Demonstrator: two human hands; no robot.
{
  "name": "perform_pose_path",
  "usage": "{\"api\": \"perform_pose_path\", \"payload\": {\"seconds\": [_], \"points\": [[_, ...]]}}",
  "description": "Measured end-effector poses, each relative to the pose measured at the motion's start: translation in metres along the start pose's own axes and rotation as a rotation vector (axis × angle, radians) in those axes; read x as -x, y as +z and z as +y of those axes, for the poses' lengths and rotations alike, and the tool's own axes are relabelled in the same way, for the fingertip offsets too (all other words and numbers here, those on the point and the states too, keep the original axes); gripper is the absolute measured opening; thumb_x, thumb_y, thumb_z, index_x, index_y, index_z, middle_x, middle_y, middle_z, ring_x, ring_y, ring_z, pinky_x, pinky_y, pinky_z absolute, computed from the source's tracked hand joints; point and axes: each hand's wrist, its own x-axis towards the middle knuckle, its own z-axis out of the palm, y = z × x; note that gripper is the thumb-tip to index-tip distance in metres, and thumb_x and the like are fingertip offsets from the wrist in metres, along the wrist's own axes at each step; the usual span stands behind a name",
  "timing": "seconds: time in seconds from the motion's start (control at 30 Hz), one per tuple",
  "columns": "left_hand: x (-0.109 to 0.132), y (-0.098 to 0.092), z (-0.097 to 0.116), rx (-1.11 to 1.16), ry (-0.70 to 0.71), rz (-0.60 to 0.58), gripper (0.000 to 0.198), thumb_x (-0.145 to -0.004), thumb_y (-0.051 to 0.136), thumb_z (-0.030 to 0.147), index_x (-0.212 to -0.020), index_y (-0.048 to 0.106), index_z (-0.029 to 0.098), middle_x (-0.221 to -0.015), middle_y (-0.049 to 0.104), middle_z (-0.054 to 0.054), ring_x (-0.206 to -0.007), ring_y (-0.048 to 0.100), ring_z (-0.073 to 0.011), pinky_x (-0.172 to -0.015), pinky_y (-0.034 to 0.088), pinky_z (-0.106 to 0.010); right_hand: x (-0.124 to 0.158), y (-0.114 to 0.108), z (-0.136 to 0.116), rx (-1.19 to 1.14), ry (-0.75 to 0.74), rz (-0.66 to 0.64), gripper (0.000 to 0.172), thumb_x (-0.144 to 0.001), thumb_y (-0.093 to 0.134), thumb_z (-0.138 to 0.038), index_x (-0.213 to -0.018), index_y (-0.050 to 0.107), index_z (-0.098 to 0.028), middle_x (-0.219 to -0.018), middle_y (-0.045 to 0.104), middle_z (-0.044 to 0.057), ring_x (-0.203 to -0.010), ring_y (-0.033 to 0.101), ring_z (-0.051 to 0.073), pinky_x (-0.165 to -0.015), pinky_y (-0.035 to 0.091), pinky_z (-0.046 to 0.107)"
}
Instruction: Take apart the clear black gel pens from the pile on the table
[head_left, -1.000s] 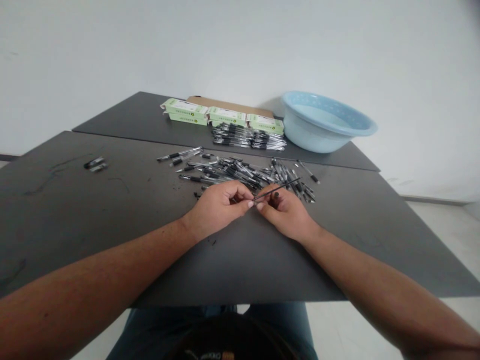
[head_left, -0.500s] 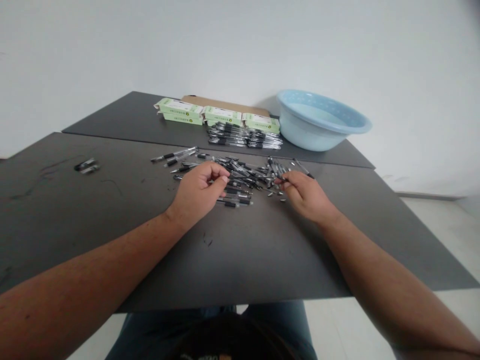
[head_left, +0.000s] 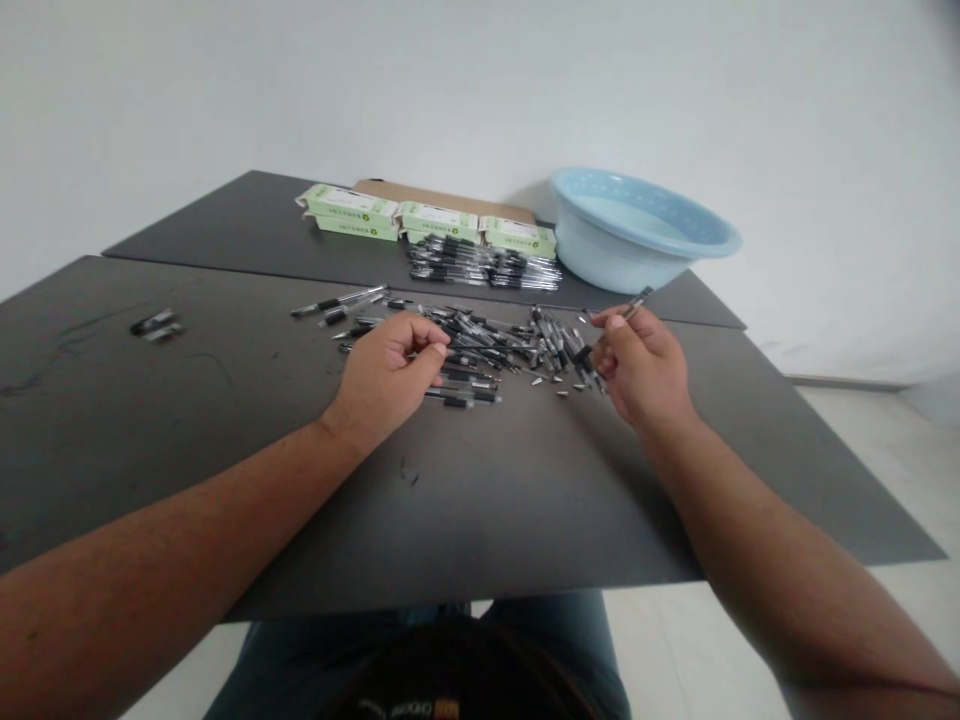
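Note:
My left hand is closed in a pinch above the left part of the pen pile. From its fingertips a thin dark pen refill sticks out to the right. At the right side of the pile my right hand is raised, its fingers closed on a pen that points up and right. Its lower fingers lie against more pen parts, partly hidden. Clear pens with black grips lie jumbled between the hands. Several small silver pen tips are scattered by the right hand.
Green and white boxes stand in a row at the back, with stacked pens before them. A light blue basin stands at the back right. Pen caps lie far left on the dark table.
My right hand has moved right and up from the pile with the pen, which now points up. My left hand stays nearly in place, and the refill in it shows more clearly.

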Motion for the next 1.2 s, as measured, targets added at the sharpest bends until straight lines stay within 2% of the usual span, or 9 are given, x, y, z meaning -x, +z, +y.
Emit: {"api": "perform_pose_path", "payload": {"seconds": [0.07,0.13,0.3,0.63,1.2], "points": [[0.0,0.0,0.001,0.01,-0.007,-0.002,0.006,-0.086,0.063,0.023,-0.09,0.064,0.019,-0.069,0.065,0.003,-0.055,0.065,-0.0121,-0.055,0.049,-0.023,-0.002,0.003,0.002,-0.164,0.084,0.071,0.018,-0.092,0.061,-0.042,-0.089,0.062,-0.024,-0.056,0.049,-0.006,-0.046,0.045,0.011,-0.044,0.036,0.023],[0.0,0.0,0.001,0.034,-0.016,-0.002,0.005,-0.086,0.062,0.023,-0.089,0.064,0.02,-0.07,0.065,0.003,-0.056,0.065,-0.012,-0.055,0.049,-0.024,-0.003,0.004,0.001,-0.253,0.169,0.109,0.019,-0.088,0.064,-0.041,-0.087,0.06,-0.023,-0.055,0.054,-0.005,-0.045,0.048,0.011,-0.042,0.036,0.023],[0.0,0.001,0.0,0.073,-0.04,-0.007,0.007,-0.086,0.062,0.025,-0.089,0.063,0.019,-0.073,0.067,0.001,-0.056,0.066,-0.0122,-0.054,0.05,-0.023,-0.002,0.005,-0.006,-0.383,0.317,0.07,0.016,-0.083,0.066,-0.036,-0.087,0.059,-0.023,-0.06,0.062,-0.003,-0.047,0.056,0.013,-0.041,0.04,0.023],[0.0,0.002,-0.001,0.09,-0.061,-0.014,0.012,-0.085,0.064,0.028,-0.092,0.065,0.017,-0.078,0.07,-0.001,-0.055,0.068,-0.0121,-0.053,0.051,-0.022,0.005,0.01,-0.01,-0.429,0.328,-0.016,0.015,-0.083,0.066,-0.035,-0.087,0.06,-0.022,-0.062,0.066,-0.002,-0.049,0.059,0.014,-0.042,0.04,0.024],[0.001,0.002,0.002,0.101,-0.057,-0.031,0.01,-0.085,0.064,0.027,-0.09,0.065,0.017,-0.075,0.069,0.0,-0.054,0.067,-0.0122,-0.052,0.052,-0.022,0.007,0.009,-0.007,-0.396,0.31,-0.068,0.015,-0.086,0.065,-0.037,-0.09,0.059,-0.024,-0.065,0.065,-0.003,-0.052,0.061,0.014,-0.044,0.042,0.024]]}}
